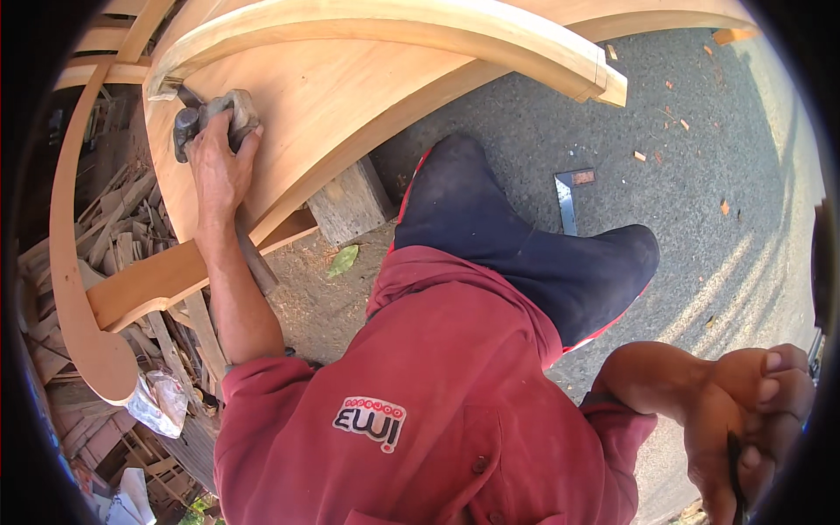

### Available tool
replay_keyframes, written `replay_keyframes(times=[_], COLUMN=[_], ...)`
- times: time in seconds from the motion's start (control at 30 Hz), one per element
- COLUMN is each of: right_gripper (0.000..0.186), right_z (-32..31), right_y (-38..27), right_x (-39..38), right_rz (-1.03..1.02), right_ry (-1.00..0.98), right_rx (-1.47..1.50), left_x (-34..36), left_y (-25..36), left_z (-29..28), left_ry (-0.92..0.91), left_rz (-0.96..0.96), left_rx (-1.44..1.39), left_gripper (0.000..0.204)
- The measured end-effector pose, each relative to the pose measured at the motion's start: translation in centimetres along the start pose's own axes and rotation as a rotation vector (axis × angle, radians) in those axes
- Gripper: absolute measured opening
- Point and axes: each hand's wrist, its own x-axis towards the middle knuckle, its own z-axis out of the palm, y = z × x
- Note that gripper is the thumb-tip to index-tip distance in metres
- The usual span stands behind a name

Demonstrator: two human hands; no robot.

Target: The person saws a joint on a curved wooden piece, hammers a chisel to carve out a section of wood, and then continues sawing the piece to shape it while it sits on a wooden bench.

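Near the upper left, my left hand (219, 171) has its fingers closed over a worn grey-brown block-like tool (242, 112) with a dark rounded knob (185, 129) on its left. The hand covers part of it, so its exact kind does not show. The tool rests on a broad pale wooden panel (297, 114) with a curved edge, beside the end of a curved wooden rail (394, 28). At the lower right, my right hand (761, 402) is raised off the panel, its fingers curled. Something thin and dark shows by these fingers, too unclear to name.
A try square (567, 203) lies on the grey ground beyond my dark-clad legs (490, 210). Wood offcuts (122, 227) are heaped at the left, behind a curved wooden piece (74, 271). A wooden block (348, 206) stands under the panel edge, near a green leaf (343, 261).
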Motion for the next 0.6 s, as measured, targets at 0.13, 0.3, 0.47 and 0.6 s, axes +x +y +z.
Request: replay_keyframes(times=[0.13,0.3,0.47,0.6], right_gripper=[0.041,0.047,0.036,0.035], right_z=[2.1,6.1,4.2,3.5], right_y=[0.2,-1.1,-0.6,-0.5], right_x=[-3.3,-2.4,-2.6,-2.9], right_rz=[0.11,0.149,0.161,0.156], right_ry=[-0.066,0.05,0.069,0.153], right_rx=[0.23,0.483,0.506,0.382], left_x=[-0.1,-0.2,-0.2,-0.1], left_y=[-0.7,-0.7,-0.3,0.4], left_z=[-0.5,-0.8,-0.4,-1.2], left_ry=[-0.017,-0.062,-0.057,-0.122], left_rz=[0.1,0.088,0.074,0.058], left_rx=[0.042,0.06,0.022,0.004], left_gripper=[0.045,0.052,0.054,0.058])
